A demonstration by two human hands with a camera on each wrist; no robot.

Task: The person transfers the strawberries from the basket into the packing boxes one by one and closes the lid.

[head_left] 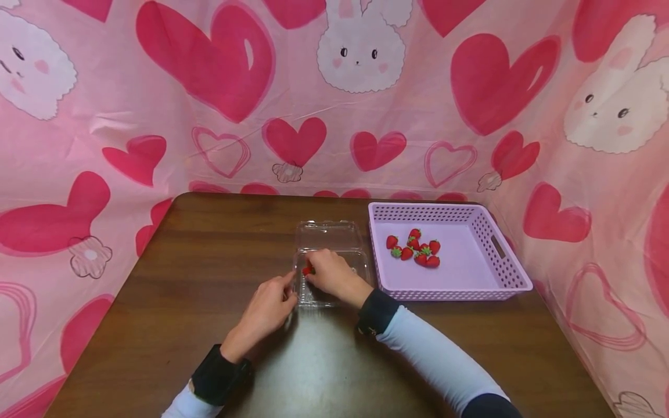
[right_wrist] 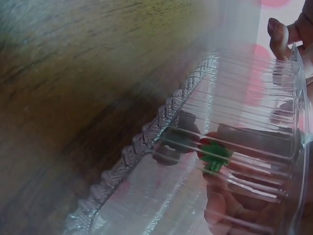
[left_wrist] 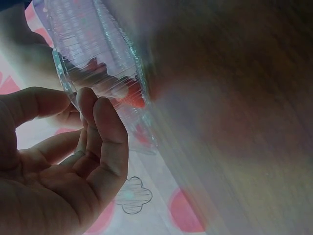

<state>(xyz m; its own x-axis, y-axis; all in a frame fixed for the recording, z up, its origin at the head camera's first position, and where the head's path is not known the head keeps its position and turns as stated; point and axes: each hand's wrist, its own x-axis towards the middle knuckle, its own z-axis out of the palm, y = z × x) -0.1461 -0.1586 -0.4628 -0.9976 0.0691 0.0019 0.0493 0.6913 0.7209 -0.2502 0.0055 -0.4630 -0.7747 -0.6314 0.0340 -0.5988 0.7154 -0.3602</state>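
The left hand (head_left: 268, 305) reaches forward and inward from its angled wrist (head_left: 234, 345), its fingers (left_wrist: 111, 129) curved, while the right hand (head_left: 333, 271), palm down at the end of a forearm (head_left: 436, 351) slanting leftward, pinches with bent fingertips (head_left: 313, 258).

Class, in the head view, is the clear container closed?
No: its lid is open, and the right hand reaches into the container.

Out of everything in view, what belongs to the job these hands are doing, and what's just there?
Part of the job:
Strawberry in the right hand
Clear container, its edge held by the left hand
Probably the purple basket and its loose strawberries

Just there:
Brown table
Heart-and-rabbit backdrop
Black wristbands
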